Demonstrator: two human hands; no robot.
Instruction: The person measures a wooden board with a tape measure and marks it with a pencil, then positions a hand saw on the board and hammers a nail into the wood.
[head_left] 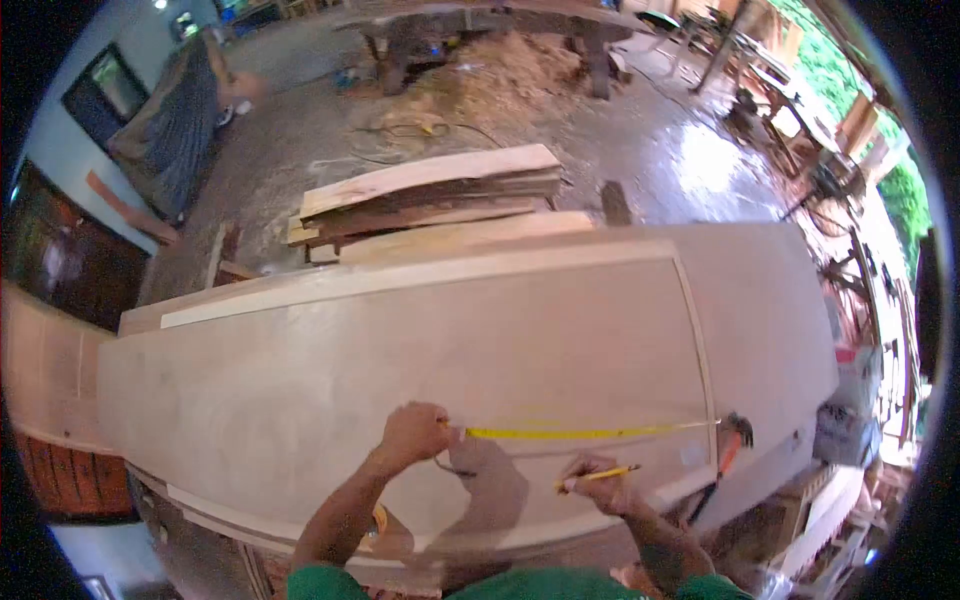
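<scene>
My left hand (416,433) is closed on the left end of a yellow tape measure (560,434), whose blade runs right across a large pale board (330,370) to the strip near its right side. Below the blade, my right hand (598,484) grips a yellow pencil (625,470) that points up to the right. Right of that hand, a hammer (735,441) with an orange and black handle lies at the board's edge. A small yellow round object (379,518) shows beside my left forearm.
Beyond the board, rough planks (430,185) are stacked. A sawdust pile (500,75) lies on the floor by a far workbench (480,22). A dark sheet (175,130) hangs at left. Boxes (845,435) and wood clutter stand at right.
</scene>
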